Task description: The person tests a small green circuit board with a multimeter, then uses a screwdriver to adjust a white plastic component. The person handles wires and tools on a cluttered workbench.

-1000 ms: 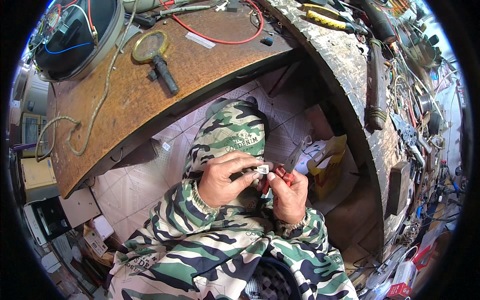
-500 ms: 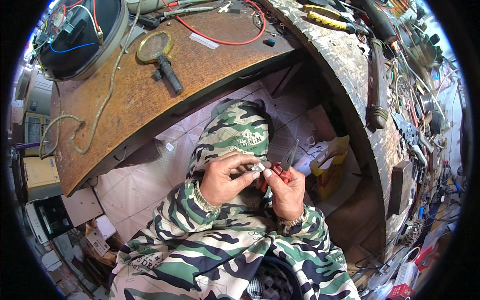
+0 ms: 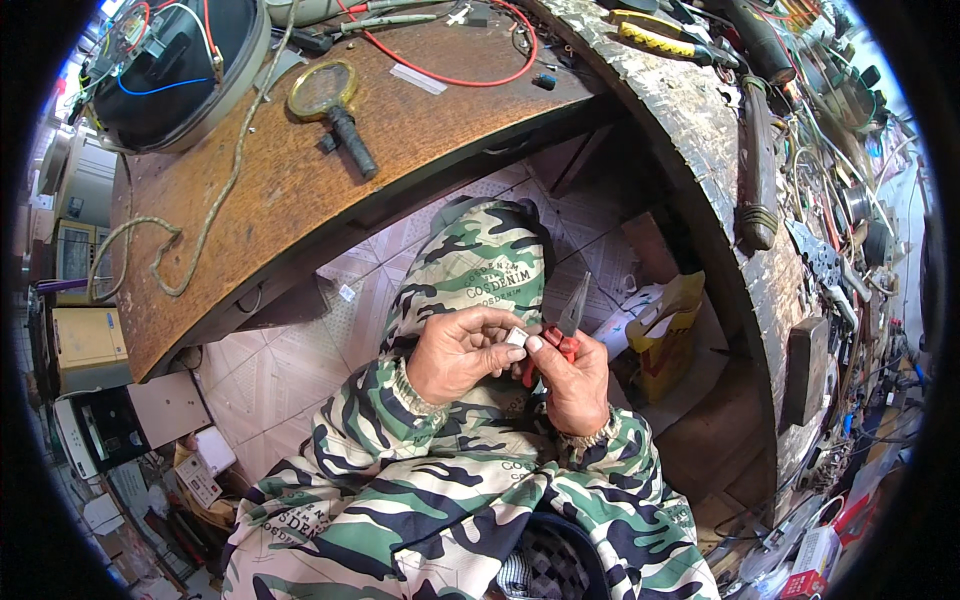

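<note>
Above my lap, my left hand [image 3: 463, 355] pinches a small white block-shaped piece [image 3: 517, 337] between thumb and fingertips. My right hand [image 3: 573, 385] is closed round red-handled pliers [image 3: 563, 345], whose grey jaws point up and away from me. The right thumb and fingertips also reach the right side of the white piece, close to the left thumb. What the right fingertips grip there is too small to make out. Camouflage cloth [image 3: 470, 270] covers my legs and arms beneath both hands.
A brown wooden desk [image 3: 240, 220] curves ahead, bearing a magnifying glass [image 3: 325, 90], a rope-like cord [image 3: 215, 215] and a red wire [image 3: 470, 84]. The worn bench [image 3: 690, 140] at right holds yellow-black pliers [image 3: 657, 38] and clutter. A yellow bag [image 3: 665, 355] stands below it.
The white piece has turned slightly between my fingers, showing more of its flat face. Both hands stay nearly in place; the whole view has shifted a little.
</note>
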